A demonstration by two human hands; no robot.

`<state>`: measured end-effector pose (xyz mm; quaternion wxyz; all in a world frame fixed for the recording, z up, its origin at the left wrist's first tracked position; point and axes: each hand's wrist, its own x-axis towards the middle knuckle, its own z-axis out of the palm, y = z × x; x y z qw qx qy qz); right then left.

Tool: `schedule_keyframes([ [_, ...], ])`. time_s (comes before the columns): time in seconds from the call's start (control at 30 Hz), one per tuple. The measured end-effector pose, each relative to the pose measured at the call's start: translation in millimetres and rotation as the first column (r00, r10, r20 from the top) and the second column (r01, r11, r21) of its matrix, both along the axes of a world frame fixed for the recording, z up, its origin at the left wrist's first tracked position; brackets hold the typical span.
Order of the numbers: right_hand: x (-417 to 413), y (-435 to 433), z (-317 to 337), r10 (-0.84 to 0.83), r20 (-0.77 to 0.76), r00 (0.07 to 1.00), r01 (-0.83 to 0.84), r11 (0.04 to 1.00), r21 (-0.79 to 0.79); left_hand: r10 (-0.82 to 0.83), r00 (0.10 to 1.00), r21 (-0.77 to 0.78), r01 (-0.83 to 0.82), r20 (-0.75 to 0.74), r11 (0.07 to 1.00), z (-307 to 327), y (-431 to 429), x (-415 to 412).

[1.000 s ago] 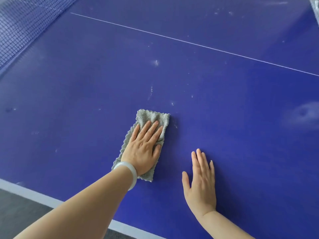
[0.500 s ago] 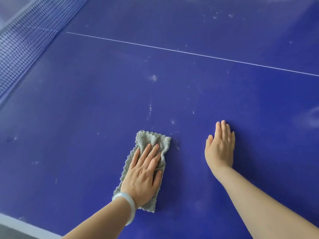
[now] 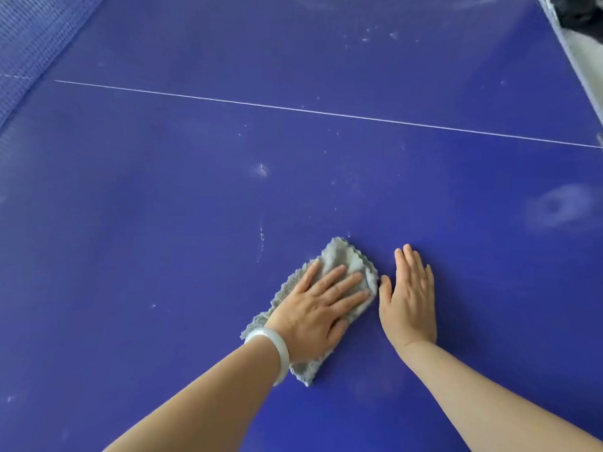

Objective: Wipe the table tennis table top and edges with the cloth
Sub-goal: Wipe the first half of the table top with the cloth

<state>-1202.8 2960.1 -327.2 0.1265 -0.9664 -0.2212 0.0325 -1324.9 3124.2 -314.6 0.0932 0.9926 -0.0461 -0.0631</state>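
Observation:
A grey cloth (image 3: 339,256) lies flat on the blue table tennis table top (image 3: 163,223). My left hand (image 3: 316,308), with a pale bangle on its wrist, presses down on the cloth with fingers spread and pointing to the upper right. My right hand (image 3: 409,298) lies flat on the bare table just right of the cloth, fingers together, its thumb almost touching the cloth's edge. White specks and dusty smudges dot the surface beyond the cloth, one smudge (image 3: 262,170) straight ahead.
The blue net (image 3: 29,37) runs along the upper left. A thin white centre line (image 3: 326,112) crosses the table. The table's far edge (image 3: 567,37) shows at the upper right, with a pale ring-shaped smear (image 3: 558,207) on the right.
My left hand has slid the cloth to the right and turned it. My right hand now sits close beside the cloth. The view has shifted further over the table.

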Motion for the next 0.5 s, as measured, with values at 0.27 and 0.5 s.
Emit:
schedule_keyframes([
  [0.27,-2,1,2,-0.007,-0.006,1.0,0.007,1.0,-0.025,0.637,0.768,-0.034,-0.636,0.06,0.771,0,23,-30],
  [0.5,-3,2,5,-0.009,-0.002,1.0,0.009,1.0,0.03,-0.086,0.996,-0.026,0.087,0.024,0.996,-2,-42,15],
])
